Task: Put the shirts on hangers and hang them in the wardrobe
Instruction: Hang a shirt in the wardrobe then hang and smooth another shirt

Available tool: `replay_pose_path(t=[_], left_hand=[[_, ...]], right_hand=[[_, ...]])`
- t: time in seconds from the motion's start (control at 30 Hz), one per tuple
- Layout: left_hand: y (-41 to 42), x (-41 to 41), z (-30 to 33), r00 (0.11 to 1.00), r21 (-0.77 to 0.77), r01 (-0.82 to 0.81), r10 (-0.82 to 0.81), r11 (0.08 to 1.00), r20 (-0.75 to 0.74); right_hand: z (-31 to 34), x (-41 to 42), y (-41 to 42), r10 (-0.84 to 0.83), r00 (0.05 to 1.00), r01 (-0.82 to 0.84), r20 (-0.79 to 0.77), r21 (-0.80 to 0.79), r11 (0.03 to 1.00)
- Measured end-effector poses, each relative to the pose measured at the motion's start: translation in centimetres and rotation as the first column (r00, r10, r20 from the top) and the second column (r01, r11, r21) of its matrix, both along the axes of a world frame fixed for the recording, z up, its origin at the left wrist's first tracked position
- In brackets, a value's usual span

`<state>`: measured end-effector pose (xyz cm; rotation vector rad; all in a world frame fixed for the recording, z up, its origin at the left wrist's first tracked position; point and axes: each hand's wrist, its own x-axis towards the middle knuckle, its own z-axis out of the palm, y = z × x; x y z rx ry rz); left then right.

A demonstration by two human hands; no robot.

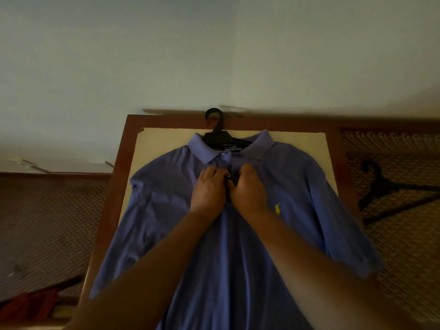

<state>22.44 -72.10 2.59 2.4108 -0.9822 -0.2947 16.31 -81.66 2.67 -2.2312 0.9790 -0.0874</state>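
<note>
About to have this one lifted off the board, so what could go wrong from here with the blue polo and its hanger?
Both hands, left hand and right hand, pinch the placket of the blue polo; pulling may tug the collar off the black hanger. The shirt overhangs the board, so a sleeve might snag its edge when lifted. The image is blurred, so buttoning progress is unclear.

The neck label [233, 147] inside the shirt [238, 246] collar has small white words, too blurry to read surely. A yellow horse-rider logo [277, 209] sits on the chest.
</note>
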Motion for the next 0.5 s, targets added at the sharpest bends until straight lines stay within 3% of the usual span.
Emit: replay_pose_path(t=[0.27, 0.43, 0.5], left_hand=[[-1.4, 0.4, -0.5, 1.000, 0.106, -0.017, 0.017, 0.994, 0.002], [-2.5, 0.0, 0.2, 0.997, 0.121, -0.082, 0.081, 0.989, 0.016], [-2.7, -0.1, 0.5, 0.989, 0.100, -0.135, 0.140, 0.986, -0.044]], right_hand=[[0.1, 0.1, -0.3, -0.128, 0.992, 0.128, 0.006, 0.034, 0.991], [0.1, -0.3, -0.5, -0.057, 0.998, 0.057, -0.018, -0.014, 0.998], [0.2, -0.3, -0.7, -0.057, 0.998, 0.056, 0.014, 0.013, 0.998]])
